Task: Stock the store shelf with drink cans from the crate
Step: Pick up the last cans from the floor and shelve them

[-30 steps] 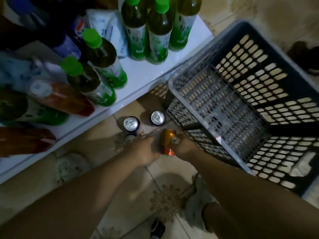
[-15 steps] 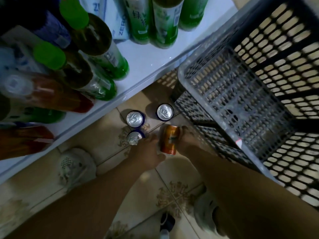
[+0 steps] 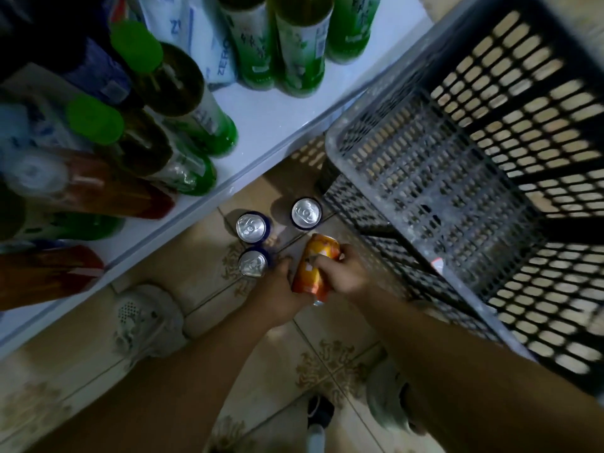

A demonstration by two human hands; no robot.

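Crowding the far left, reddish bottles [image 3: 98, 188] and green-capped bottles [image 3: 183, 103] fill the white shelf [image 3: 271, 116], whose front lip runs diagonally above the tiled floor [image 3: 196, 276]. A pale shoe [image 3: 147, 318] rests on the tiles below that lip. Further right, three blue cans [image 3: 251, 227] stand upright on the floor between the shelf edge and the crate. The left hand [image 3: 281, 295] lies just beside the nearest of them and seems to press against the orange can [image 3: 315, 269]. Its fingers are hidden under its back, so I cannot tell whether it grasps anything. The orange can is tilted, held low between both hands. The right hand [image 3: 343, 273] grips it, fingers curled over its side. Hard against that hand rises the near wall of the dark slotted crate [image 3: 457, 191], which closes off the right.
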